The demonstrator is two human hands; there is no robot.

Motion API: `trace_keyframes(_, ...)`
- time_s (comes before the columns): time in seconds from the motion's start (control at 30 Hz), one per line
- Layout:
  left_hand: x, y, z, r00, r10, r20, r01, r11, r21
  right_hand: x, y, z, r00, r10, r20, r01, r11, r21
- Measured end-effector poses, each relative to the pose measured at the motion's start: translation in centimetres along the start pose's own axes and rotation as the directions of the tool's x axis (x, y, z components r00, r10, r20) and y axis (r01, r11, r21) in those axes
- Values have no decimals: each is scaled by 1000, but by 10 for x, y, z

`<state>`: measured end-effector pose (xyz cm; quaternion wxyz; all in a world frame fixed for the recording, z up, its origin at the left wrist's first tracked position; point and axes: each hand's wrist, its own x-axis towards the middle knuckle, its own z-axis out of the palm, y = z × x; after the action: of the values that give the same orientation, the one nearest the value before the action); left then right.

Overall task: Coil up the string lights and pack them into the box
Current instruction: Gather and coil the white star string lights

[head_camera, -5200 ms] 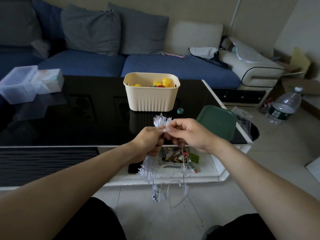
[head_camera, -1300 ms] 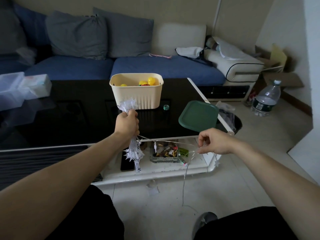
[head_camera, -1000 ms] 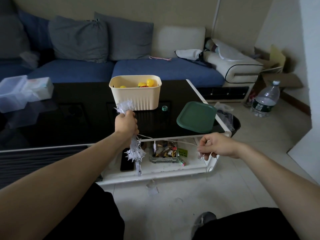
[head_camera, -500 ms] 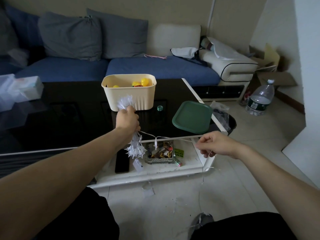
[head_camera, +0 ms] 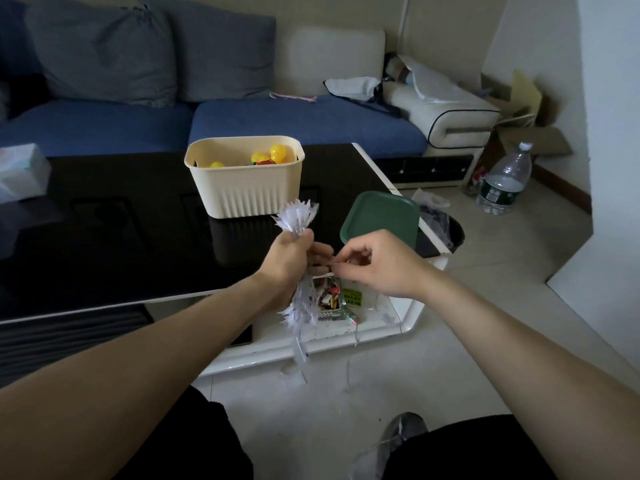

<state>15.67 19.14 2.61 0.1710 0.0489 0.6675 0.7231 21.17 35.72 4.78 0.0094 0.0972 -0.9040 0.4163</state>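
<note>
My left hand (head_camera: pixel 289 261) grips a bundle of white star-shaped string lights (head_camera: pixel 298 216) in its fist; stars stick out above the fist and hang below it. My right hand (head_camera: pixel 377 263) is right beside the left and pinches the thin wire of the lights between thumb and fingers. A loose end of wire trails down toward the floor. The cream ribbed box (head_camera: pixel 244 180) stands on the black table behind my hands, with yellow balls and other small things inside. Its green lid (head_camera: pixel 381 220) lies on the table to the right.
The black glossy coffee table (head_camera: pixel 104 244) has a white lower shelf (head_camera: pixel 367 327) holding a clear tray of small items. A blue sofa stands behind. A tissue box (head_camera: pixel 20 171) sits at the left edge. A water bottle (head_camera: pixel 504 180) and a bin stand on the floor at right.
My right hand has come in from the right, where it held the wire stretched out, to meet my left hand. My left hand has moved back from the box toward me.
</note>
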Motion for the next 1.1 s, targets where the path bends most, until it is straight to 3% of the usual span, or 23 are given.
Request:
trace_keyframes(0.27, 3, -25, 16, 989, -89, 117, 67, 980, 185, 7, -5, 14, 993, 114, -9, -114, 976, -184)
trace_keyframes(0.37, 4, -24, 13, 982, -132, 131, 99, 967, 233, 7, -3, 11, 986, 164, -6, -163, 980, -113)
trace_keyframes(0.47, 3, -19, 9, 979, -152, 134, 123, 972, 200, 7, 2, -2, 969, 204, 139, -212, 977, 39)
trace_keyframes(0.53, -1, -16, 6, 973, -175, 149, 152, 975, 160, 7, 8, -10, 938, 173, 302, -206, 975, 83)
trace_keyframes(0.6, -5, -13, 6, 962, -198, 190, 172, 975, 143, 9, 14, -12, 924, 132, 358, -175, 980, 90)
trace_keyframes(0.8, -9, -8, 9, 938, -238, 251, 234, 971, 45, 20, 19, -9, 984, 33, 174, -58, 988, 141)
trace_keyframes(0.97, -7, -9, 7, 931, -246, 271, 238, 969, 59, 20, 15, -10, 969, 139, 202, -154, 986, 61)
trace_keyframes(1.1, -5, -10, 4, 963, -212, 165, 203, 977, 71, 16, 6, -9, 945, 252, 207, -246, 968, -58)
